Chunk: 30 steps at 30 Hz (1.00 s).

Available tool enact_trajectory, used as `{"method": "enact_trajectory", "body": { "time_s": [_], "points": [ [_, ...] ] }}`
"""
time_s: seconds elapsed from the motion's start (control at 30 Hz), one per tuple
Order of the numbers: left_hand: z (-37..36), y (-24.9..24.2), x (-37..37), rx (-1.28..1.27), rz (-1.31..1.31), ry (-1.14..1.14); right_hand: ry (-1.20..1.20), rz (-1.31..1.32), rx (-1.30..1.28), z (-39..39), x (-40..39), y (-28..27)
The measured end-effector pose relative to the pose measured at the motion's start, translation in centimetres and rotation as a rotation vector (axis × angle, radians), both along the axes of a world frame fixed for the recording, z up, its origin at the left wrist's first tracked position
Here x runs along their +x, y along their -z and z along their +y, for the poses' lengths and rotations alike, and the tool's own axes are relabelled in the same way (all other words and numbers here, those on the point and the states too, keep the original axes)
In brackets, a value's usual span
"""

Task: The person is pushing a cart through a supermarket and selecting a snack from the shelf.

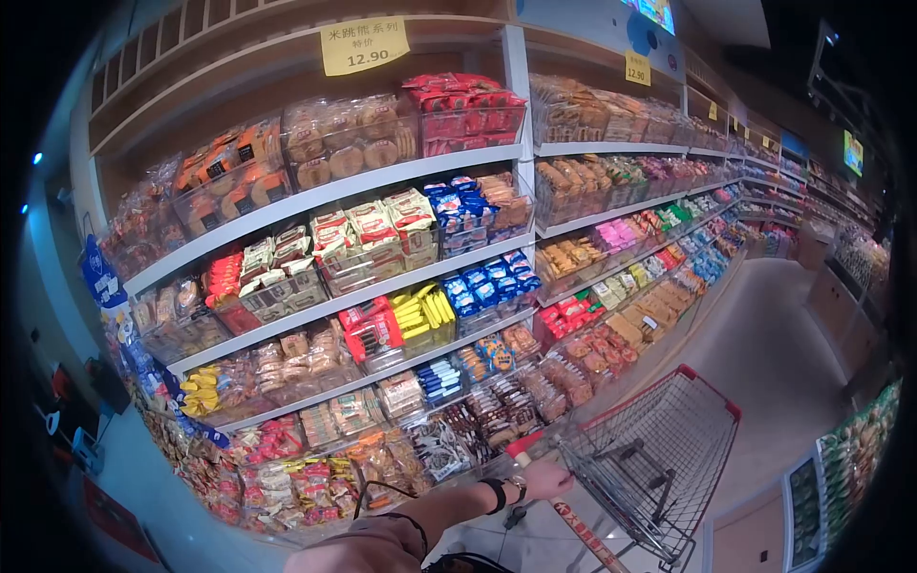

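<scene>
My left hand [548, 478] is wrapped round the handle [585, 537] of a shopping cart, close to its red left end. A watch and a dark band circle that wrist. The wire basket of the shopping cart [659, 458] stretches out to the right, with red trim along its top edge. Nothing but the cart's own folding parts shows inside the basket. My right hand is outside the view.
Tiered shelves [353, 181] of packaged snacks run along the left and into the distance. Yellow price signs [365, 46] hang above. A grey floor aisle [764, 315] curves away ahead. At the lower right stands another display [860, 458] with green packages.
</scene>
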<state>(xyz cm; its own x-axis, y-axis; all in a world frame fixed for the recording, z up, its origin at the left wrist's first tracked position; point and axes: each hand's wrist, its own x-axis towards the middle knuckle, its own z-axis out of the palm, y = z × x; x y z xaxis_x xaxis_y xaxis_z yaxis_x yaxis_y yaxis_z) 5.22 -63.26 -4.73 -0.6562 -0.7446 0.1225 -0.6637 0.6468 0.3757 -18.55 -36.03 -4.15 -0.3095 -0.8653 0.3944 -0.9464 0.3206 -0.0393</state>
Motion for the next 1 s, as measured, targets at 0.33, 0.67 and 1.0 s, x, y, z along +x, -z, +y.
{"method": "enact_trajectory", "body": {
  "time_s": [0.33, 0.67, 1.0],
  "points": [
    [-0.2, -0.5, 0.0, 0.003, -0.105, -0.019, 0.031, -0.267, 0.073, 0.0, 0.2, -2.2],
    [-3.2, 0.1, -0.9, -0.051, -0.109, -0.004, 0.087, -0.258, 0.078, -2.3, -0.2, -0.7],
    [-5.8, -0.8, -2.5, -0.033, -0.162, -0.031, 0.055, -0.136, 0.028, -4.6, -1.6, 2.5]
  ]
}}
